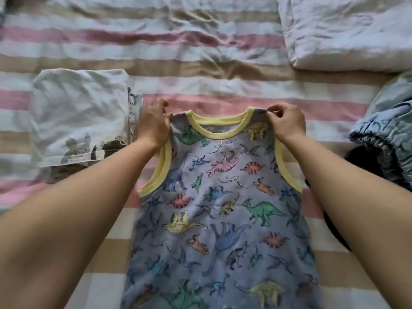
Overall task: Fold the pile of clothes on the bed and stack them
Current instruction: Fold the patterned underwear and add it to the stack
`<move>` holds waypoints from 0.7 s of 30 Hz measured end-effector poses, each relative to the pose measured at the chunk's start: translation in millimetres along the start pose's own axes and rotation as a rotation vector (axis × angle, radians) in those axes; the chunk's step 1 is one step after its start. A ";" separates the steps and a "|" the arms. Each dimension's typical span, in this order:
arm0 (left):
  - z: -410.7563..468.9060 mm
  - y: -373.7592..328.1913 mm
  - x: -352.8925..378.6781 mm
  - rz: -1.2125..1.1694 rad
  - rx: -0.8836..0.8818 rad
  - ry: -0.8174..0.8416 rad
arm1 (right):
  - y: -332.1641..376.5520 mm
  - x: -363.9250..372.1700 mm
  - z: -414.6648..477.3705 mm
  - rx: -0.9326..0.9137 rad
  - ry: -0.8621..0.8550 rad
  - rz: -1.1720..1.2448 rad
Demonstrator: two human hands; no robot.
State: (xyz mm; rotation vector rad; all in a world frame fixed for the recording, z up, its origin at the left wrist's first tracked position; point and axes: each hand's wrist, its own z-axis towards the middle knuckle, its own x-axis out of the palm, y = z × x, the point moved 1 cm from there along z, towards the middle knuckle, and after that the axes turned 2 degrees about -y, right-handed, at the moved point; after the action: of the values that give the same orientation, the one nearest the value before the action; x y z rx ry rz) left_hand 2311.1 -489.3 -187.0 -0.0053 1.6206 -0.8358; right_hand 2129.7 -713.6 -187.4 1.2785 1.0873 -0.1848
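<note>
The striped bed (200, 63) is filling the whole view. The top (223, 208), a sleeveless blue one printed with dinosaurs and edged in yellow, is lying flat on it from the centre down to 6 o'clock, its neck pointing to 12 o'clock. Its two shoulders are sitting under the hands, one at the top's 11 o'clock corner and one at its 1 o'clock corner.

A white pillow (345, 32) is lying at 1 o'clock, cut off by the frame. A folded stack (78, 112) with a white printed shirt uppermost is resting at 9 o'clock, just beside the left hand. Its lower layers are showing only as thin edges. Bunched denim (388, 121) is lying at 3 o'clock, running off the frame. A dark cloth (361, 161) beneath it is partly hiding behind the right forearm (347, 197) and is hard to make out. The top's hem is running out of view at 6 o'clock.

The left forearm (66, 219) and the right one are reaching forward from 8 and 4 o'clock, converging on the neckline. The left hand (153, 126) is gripping the left shoulder, back of the hand up and fingers curling out of sight. The right hand (285, 123) is pinching the right shoulder between thumb and bent fingertips.
</note>
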 end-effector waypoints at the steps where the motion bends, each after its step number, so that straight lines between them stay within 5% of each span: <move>1: -6.3 2.1 3.0 0.002 -0.002 -0.020 | -2.4 4.2 -4.6 0.021 0.016 0.007; 10: -177.0 44.8 -0.2 -0.119 -0.243 -0.033 | -57.4 -9.6 -187.8 0.082 -0.129 -0.097; 17: -232.1 63.5 -7.3 -0.230 -0.477 -0.142 | -102.2 -32.0 -303.0 0.507 -0.245 -0.111; 21: -229.7 79.6 -13.6 -0.231 -0.512 -0.132 | -112.6 -40.6 -323.6 0.560 -0.215 -0.123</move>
State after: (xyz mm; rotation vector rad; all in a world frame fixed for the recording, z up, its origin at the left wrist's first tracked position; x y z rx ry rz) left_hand 2151.5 -308.2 -219.0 -0.6063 1.6872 -0.5577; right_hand 1857.8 -501.4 -199.8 1.6398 0.9585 -0.7447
